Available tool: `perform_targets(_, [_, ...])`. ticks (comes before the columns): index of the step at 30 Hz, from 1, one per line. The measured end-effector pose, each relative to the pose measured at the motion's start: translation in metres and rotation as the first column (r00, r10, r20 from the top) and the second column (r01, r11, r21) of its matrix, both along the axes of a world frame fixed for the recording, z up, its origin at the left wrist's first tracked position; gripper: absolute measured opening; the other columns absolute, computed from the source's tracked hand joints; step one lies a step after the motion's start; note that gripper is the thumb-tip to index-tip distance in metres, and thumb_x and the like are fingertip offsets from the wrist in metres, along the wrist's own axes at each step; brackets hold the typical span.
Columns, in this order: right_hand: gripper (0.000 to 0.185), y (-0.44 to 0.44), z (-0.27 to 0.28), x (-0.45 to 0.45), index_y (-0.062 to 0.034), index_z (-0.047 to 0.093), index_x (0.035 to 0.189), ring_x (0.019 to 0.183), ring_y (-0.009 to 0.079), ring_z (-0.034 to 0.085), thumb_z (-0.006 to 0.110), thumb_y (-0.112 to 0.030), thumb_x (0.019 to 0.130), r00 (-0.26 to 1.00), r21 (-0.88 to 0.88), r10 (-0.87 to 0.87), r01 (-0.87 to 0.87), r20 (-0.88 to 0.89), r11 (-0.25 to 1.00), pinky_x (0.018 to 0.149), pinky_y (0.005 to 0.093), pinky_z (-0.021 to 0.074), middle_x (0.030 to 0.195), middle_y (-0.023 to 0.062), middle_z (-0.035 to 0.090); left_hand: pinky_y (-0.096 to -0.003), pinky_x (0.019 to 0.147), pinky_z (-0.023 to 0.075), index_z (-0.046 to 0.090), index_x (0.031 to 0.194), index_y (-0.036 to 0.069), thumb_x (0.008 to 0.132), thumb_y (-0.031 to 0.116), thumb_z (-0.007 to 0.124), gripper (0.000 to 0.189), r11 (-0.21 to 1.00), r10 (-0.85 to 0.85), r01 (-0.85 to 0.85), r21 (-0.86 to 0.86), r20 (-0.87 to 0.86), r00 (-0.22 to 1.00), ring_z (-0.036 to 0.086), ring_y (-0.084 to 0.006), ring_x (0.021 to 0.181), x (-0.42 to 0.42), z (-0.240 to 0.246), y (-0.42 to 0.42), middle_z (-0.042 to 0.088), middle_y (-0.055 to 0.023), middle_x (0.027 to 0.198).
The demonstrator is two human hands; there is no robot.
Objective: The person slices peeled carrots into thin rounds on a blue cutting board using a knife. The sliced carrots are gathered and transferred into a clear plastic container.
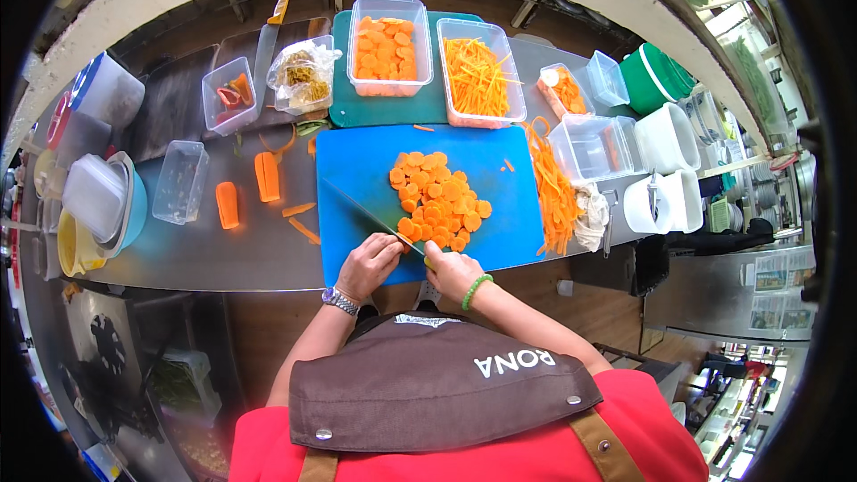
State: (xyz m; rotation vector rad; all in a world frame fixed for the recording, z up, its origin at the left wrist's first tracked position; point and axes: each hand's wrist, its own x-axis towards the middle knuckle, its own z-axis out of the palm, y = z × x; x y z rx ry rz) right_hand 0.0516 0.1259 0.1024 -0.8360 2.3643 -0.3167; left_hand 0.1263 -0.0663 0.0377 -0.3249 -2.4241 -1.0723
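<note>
On a blue cutting board [348, 154], near its front edge, my right hand [455, 271] is closed round the handle of a kitchen knife [368, 212], whose long blade points away to the left. Bent fingers of my left hand [368, 264] rest beside the blade on a piece of carrot [406, 241], mostly hidden under them. Just beyond the knife lies a loose heap of round carrot slices [438, 197]. Two thick carrot pieces, one [227, 205] nearer and one [266, 177] farther, lie on the metal table left of the board.
Carrot peelings [552, 194] and a crumpled cloth [592, 217] lie to the right. Behind the board stand tubs of carrot slices [386, 53] and carrot strips [477, 73]. A second knife [266, 47] with an orange handle lies back left. Stacked bowls [134, 201] stand at the left.
</note>
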Motion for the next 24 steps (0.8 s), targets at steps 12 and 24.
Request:
perform_targets(12, [0.026,0.01,0.036,-0.001,-0.0078,0.042,0.113,0.081,0.0482,0.065,0.055,-0.023,0.096,0.999,-0.017,0.028,-0.028,0.022,0.999,0.071,0.0589,0.0494,0.083,0.0248,0.068,-0.0399,0.082,0.0575,0.067,0.097,0.002,0.079,0.0,0.074,0.019,0.999,0.023,-0.023,-0.045,0.006,1.0,0.067,-0.0312,0.095,0.001,-0.004,-0.001,0.068,-0.0118,0.1])
perform_targets(24, [0.029,-0.002,-0.019,-0.003,-0.008,0.042,0.114,0.086,0.0487,0.066,0.057,-0.024,0.094,0.997,-0.112,-0.062,0.068,0.053,0.991,0.074,0.0584,0.0509,0.087,0.0255,0.069,-0.0397,0.082,0.0575,0.066,0.098,0.003,0.081,-0.001,0.073,0.019,1.0,0.02,-0.02,-0.001,-0.022,1.0,0.068,-0.0308,0.094,0.001,-0.001,0.001,0.068,-0.011,0.099])
